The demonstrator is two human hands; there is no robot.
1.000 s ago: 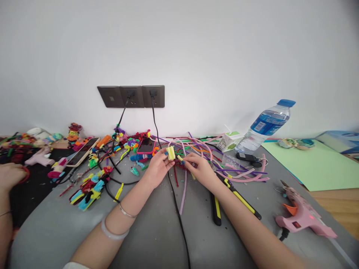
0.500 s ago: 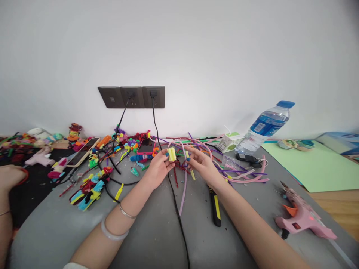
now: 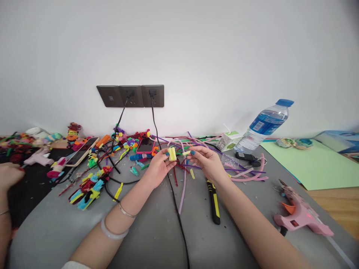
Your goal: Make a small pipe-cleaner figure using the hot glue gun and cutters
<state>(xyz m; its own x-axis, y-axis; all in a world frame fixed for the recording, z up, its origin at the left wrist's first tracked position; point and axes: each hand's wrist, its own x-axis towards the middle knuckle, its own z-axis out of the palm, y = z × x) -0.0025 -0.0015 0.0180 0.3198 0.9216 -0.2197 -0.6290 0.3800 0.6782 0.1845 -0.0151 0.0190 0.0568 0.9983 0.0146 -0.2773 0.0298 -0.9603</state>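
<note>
My left hand (image 3: 157,168) pinches a small pale yellow rolled piece (image 3: 171,153) between thumb and fingers, held just above the grey table (image 3: 157,231). My right hand (image 3: 209,160) is closed on a short yellow strip (image 3: 186,152), its tip close to the rolled piece. Both hands hover over a tangle of coloured pipe cleaners (image 3: 196,147). A loose yellow scrap (image 3: 192,173) lies under my right hand.
A black and yellow cutter (image 3: 214,200) lies by my right forearm. A pink glue gun (image 3: 300,216) rests at the right, a water bottle (image 3: 263,125) and green paper (image 3: 308,164) behind it. Black cords (image 3: 174,194) run from wall sockets (image 3: 130,96). Another person's hand (image 3: 8,175) is at the left edge.
My right hand has lifted off the table with the short yellow strip and brought it up beside the rolled piece. My left hand has stayed nearly still.
</note>
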